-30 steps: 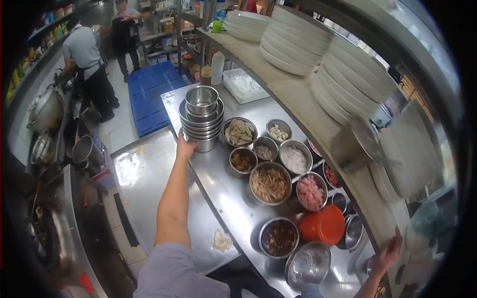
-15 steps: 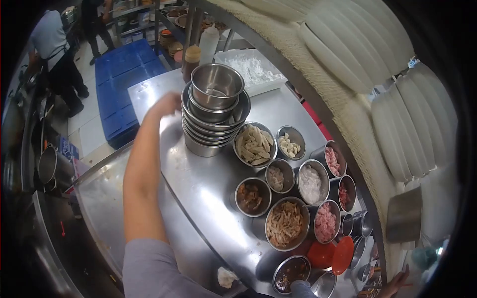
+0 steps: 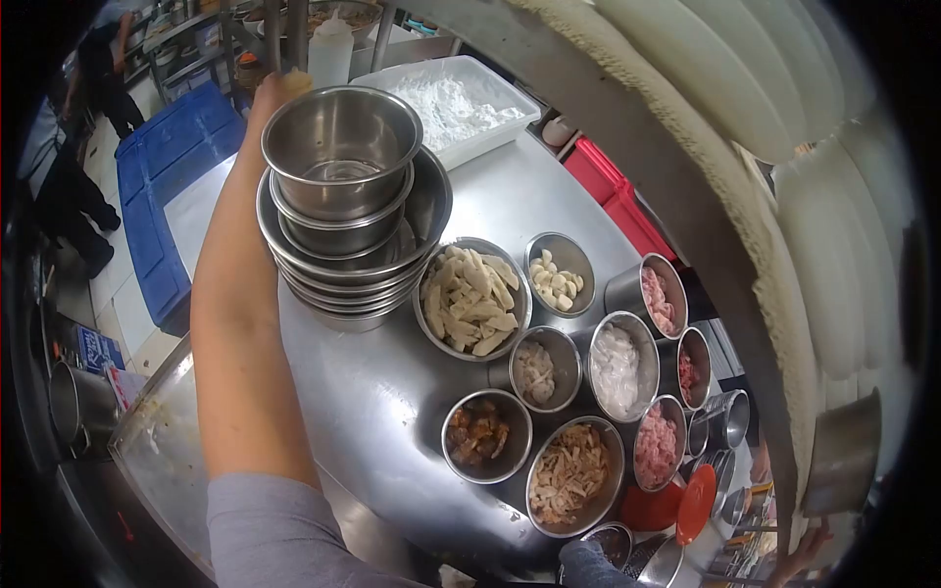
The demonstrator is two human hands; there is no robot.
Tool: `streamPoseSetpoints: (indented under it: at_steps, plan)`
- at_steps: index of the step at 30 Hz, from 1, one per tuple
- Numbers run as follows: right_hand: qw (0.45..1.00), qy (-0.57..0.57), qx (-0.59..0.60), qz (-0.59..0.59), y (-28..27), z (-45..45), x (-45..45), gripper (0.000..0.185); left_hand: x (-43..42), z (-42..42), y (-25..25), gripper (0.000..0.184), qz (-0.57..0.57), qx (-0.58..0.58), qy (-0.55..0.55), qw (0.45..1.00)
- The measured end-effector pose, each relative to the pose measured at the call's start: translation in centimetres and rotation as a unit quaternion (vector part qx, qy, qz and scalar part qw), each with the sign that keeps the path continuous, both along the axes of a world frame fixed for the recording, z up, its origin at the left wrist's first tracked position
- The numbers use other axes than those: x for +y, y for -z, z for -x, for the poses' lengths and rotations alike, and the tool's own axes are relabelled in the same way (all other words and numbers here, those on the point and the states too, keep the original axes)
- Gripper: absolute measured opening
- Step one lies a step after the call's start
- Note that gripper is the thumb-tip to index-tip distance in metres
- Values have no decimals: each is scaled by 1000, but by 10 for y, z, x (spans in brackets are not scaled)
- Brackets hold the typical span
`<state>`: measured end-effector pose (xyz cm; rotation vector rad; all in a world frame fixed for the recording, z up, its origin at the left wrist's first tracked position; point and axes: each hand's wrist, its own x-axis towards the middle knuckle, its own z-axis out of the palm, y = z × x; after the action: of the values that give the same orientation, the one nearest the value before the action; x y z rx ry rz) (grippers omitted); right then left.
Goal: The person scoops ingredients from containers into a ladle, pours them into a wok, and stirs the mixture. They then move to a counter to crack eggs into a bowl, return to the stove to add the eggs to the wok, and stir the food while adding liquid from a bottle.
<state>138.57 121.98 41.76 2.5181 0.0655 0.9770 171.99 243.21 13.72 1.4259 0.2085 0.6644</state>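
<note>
My left arm stretches forward past the left side of a stack of steel bowls [image 3: 343,186]. My left hand [image 3: 267,96] is behind the stack at a squeeze bottle with a tan cap [image 3: 296,82]. The fingers look closed around it, though the bowls hide part of hand and bottle. A white squeeze bottle [image 3: 330,54] stands just beyond. To its right is a white tub [image 3: 524,116] of white powder [image 3: 446,106]. A grey-blue sleeve [image 3: 590,565] shows at the bottom edge, but no right hand can be made out there.
Steel containers on the metal table hold pale strips [image 3: 472,302], peeled cloves [image 3: 556,284], shredded meat [image 3: 573,475] and pink meat [image 3: 657,446]. A shelf edge [image 3: 676,167] slants overhead at right. A blue bin [image 3: 176,186] and people are at left. Another hand [image 3: 809,549], owner unclear, is lower right.
My left hand has moved forward from beside the bowl stack to the tan-capped bottle. The view has shifted, so the bowls appear larger and farther left.
</note>
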Motion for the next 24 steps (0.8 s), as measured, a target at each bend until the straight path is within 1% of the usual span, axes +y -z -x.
streamPoseSetpoints:
  at_steps: [1,2,3,4,5,6,7,8,9,12,13,14,15,16,17,18,19,20,21,22,23,24]
  plan:
    - [987,19,-24,-160,-2,-4,22,39,-10,4,-2,54,-99,27,-66,993]
    - [983,-120,36,134,-9,-1,-22,42,-23,9,-4,57,-269,80,-210,937]
    - [983,-122,36,134,-7,-1,-15,42,-34,14,-10,60,-425,128,-343,828]
    - [992,-113,-17,-46,-2,-6,43,32,-29,13,-4,60,-426,127,-345,827]
    - [966,-102,-69,-227,4,-11,86,28,-20,12,7,62,-346,128,-305,878]
    - [965,-103,-72,-230,6,-14,105,28,-15,10,10,65,-263,127,-259,921]
    - [958,-108,-83,-252,6,-15,117,31,-20,13,4,65,-265,125,-260,920]
    - [950,-113,-95,-274,5,-17,124,36,-27,21,1,65,-280,147,-275,908]
    - [950,-113,-97,-276,5,-18,126,36,-37,32,-4,66,-296,169,-290,894]
    - [945,-101,-102,-293,15,-21,115,39,-64,69,-16,57,-268,189,-277,903]
    - [904,-132,-211,-347,29,-31,106,36,-50,81,3,55,-272,160,-247,916]
    - [876,-145,-267,-374,31,-31,85,35,-42,92,19,54,-277,132,-216,927]
    - [844,-160,-322,-397,33,-32,66,34,-73,118,5,53,-306,149,-244,908]
    - [890,-104,-214,-390,29,-22,32,27,-112,150,-5,51,-335,164,-269,888]
    - [919,-42,-103,-379,31,-4,-1,44,-122,175,2,53,-337,201,-268,880]
    - [917,-6,-115,-381,32,-6,49,47,-167,210,-20,57,-381,204,-273,859]
    - [914,-34,-111,-389,33,-7,57,46,-190,241,-17,62,-357,206,-269,870]
    - [909,-63,-107,-398,35,-10,65,45,-221,267,-24,65,-289,191,-232,909]
    - [904,-91,-102,-406,36,-14,72,45,-229,286,8,72,-186,116,-214,952]
    - [918,-68,-89,-380,28,-13,96,45,-255,300,13,69,-122,91,-185,971]
    - [931,-46,-76,-353,21,-13,118,45,-270,315,35,69,-108,107,-196,969]
    - [943,-24,-63,-325,13,-13,140,46,-264,316,67,67,-218,46,-202,954]
